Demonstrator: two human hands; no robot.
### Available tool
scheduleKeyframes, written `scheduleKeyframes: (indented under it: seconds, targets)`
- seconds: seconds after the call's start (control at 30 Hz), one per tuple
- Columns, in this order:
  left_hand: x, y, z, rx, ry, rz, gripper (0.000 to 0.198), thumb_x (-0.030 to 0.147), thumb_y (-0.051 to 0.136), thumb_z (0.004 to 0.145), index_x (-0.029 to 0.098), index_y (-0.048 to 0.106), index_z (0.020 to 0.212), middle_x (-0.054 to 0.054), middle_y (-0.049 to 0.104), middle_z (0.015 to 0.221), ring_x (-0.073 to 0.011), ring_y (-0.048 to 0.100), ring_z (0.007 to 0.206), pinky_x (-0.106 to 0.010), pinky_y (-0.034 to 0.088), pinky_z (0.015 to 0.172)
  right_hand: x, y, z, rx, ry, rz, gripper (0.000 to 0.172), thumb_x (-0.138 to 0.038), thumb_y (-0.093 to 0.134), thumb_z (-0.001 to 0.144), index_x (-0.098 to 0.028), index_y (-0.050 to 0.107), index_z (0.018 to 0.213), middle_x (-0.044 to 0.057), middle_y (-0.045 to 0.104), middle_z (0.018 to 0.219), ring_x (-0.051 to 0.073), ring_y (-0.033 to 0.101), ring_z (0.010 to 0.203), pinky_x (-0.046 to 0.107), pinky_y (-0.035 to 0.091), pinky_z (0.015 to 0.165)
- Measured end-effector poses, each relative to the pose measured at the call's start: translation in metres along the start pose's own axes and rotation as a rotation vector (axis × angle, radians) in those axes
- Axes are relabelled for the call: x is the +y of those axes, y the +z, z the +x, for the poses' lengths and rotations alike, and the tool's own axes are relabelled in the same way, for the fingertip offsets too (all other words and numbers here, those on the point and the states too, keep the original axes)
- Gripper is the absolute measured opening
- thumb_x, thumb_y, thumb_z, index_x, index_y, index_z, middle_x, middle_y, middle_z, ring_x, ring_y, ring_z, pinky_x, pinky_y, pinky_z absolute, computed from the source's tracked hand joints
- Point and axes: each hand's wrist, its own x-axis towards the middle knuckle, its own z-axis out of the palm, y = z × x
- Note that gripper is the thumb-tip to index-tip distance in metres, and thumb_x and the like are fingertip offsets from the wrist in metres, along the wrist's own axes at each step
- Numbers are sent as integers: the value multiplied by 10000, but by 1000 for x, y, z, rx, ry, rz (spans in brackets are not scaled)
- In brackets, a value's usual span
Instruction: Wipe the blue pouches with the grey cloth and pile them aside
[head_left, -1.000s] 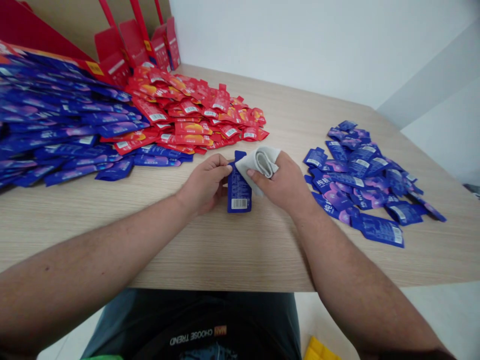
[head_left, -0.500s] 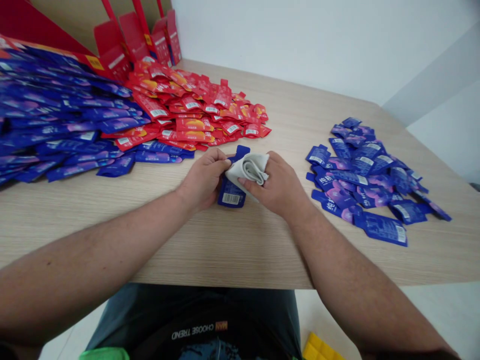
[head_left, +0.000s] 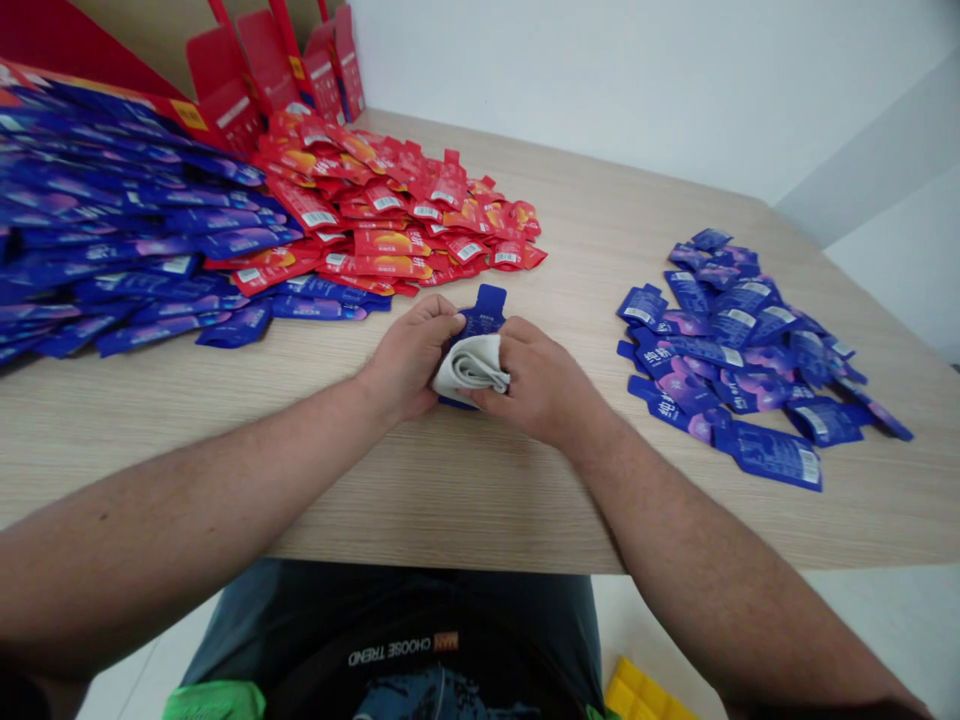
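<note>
While the blue foil pouch lies on the desk between both hands, a hard rub could skid it into the loose blue pouches right of the right grip. Left grip, half-curled, pins the pouch; right grip closes on a folded white cloth.

A folded white cloth covers the lower part of a blue foil sachet, whose narrow top tab sticks out beyond it.
</note>
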Motion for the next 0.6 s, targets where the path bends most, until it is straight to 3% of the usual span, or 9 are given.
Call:
scheduleKeyframes:
  seconds: [0.13,0.37,0.5,0.6]
  targets:
    - [0,0,-1,-4,37,-6,209,59,606,789,201,481,701,53,452,582,-95,435,512,-219,356,503,-3,0,-1,91,80,-37,254,-398,750,873,-206,698,1031,86,642,1011,259,594,982,386,527,869]
    - [3,-3,-1,28,24,32,197,88,604,816,208,474,728,60,438,581,-90,419,476,-225,369,493,-8,6,-1,-124,-50,-42,195,-333,766,859,-212,715,1002,71,639,1013,242,602,979,361,520,863]
    - [2,-6,6,26,22,-22,198,87,601,796,207,462,723,54,448,598,-97,452,500,-232,403,514,3,-5,0,-257,-142,30,189,-306,775,852,-232,729,1020,45,652,981,228,617,943,350,516,848]
    - [2,-6,7,20,20,-47,193,87,599,793,205,465,720,49,450,604,-103,458,513,-230,400,510,17,-17,3,-176,-76,48,216,-355,799,823,-224,722,976,42,660,934,242,628,900,379,522,842]
